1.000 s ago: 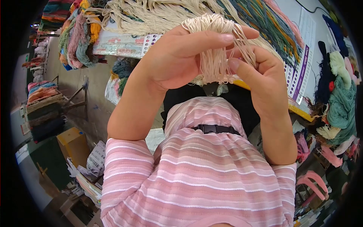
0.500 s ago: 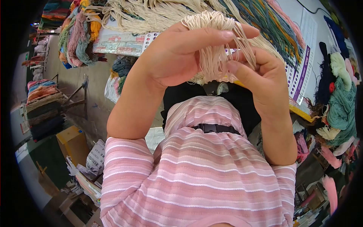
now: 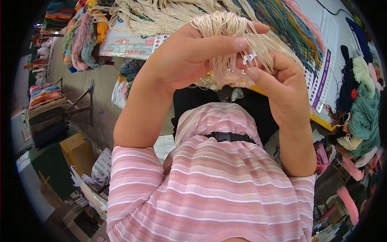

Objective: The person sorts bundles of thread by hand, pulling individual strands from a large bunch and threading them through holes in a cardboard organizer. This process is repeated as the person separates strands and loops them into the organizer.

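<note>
A looped bunch of cream yarn hangs over the fingers of my left hand, raised above the table edge. My left thumb lies across the front of the loops, and the fingers behind are mostly covered by yarn. Close on the right, my right hand is closed, with thumb and forefinger pinched near a few strands that stretch across from the bunch. Beyond both hands, a thick layer of long cream strands lies on the table, beside blue-green and ochre strands.
Purple-and-white cards with punched holes lie at the table's right side. Multicoloured skeins hang off the left corner. Teal yarn and other skeins hang at right. A cardboard box stands on the floor at left.
My left hand and the bunch have shifted slightly left, and the loops over the fingers sit more spread. My right hand stays nearly in place. A pink bundle at lower right has swung a little left.
</note>
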`<state>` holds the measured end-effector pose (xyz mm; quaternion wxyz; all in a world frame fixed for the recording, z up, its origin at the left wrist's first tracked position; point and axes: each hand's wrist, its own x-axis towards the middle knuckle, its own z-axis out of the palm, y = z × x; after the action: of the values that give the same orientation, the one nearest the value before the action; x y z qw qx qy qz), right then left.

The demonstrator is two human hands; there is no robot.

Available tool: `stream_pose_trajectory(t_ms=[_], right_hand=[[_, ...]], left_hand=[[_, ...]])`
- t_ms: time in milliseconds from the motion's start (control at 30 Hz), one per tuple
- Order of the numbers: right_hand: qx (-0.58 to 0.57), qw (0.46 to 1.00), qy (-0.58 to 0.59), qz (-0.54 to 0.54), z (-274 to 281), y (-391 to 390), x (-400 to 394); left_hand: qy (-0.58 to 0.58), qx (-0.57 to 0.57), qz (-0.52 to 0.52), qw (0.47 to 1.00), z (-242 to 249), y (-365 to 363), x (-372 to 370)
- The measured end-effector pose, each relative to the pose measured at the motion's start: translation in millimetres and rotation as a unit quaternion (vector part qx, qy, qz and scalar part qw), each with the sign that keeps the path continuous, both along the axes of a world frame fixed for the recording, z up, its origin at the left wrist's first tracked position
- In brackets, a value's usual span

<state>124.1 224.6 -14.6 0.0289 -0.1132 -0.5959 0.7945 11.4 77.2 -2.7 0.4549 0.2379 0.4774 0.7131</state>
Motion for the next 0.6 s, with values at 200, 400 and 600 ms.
stream_pose_trajectory(t_ms=[200, 400, 600], right_hand=[[-0.108, 0.993, 0.027, 0.046, 1.5, 29.9, 8.8], [-0.105, 0.993, 0.041, 0.025, -16.0, 195.5, 126.0], [-0.158, 0.890, -0.073, -0.421, -36.3, 327.0, 313.4]], left_hand=[[0.137, -0.168, -0.081, 0.973, 10.5, -12.7, -6.1], [-0.275, 0.125, 0.025, 0.953, -11.6, -124.5, -70.0], [-0.184, 0.209, 0.235, 0.931, -5.1, -251.2, -124.0]])
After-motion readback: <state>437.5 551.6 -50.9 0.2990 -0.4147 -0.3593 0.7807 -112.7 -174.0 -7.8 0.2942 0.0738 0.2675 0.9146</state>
